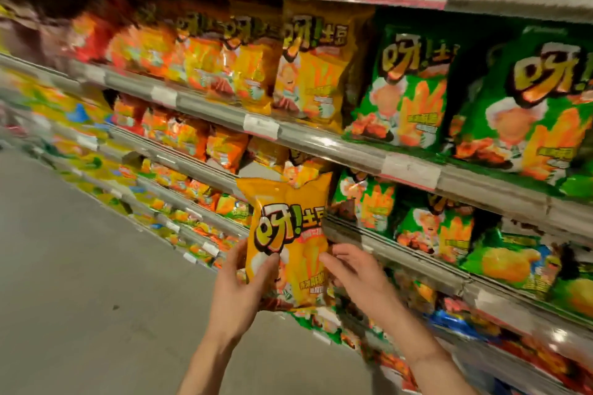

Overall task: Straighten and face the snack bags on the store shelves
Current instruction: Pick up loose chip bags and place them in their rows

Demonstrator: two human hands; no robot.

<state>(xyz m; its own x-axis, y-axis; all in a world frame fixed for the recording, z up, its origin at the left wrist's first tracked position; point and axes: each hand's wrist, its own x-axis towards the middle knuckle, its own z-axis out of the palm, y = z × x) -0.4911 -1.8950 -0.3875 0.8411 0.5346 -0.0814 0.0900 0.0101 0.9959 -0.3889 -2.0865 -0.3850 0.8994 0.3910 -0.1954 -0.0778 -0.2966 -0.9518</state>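
The yellow bag (286, 244) stands upright in front of the shelf edge (401, 261), off the shelf, its top reaching the shelf edge above. I see my left hand (239, 292) gripping its lower left side, thumb across the front. My right hand (356, 272) holds the lower right edge with curled fingers. Green bags (414, 86) fill the shelves right of it, yellow ones (308, 64) above.
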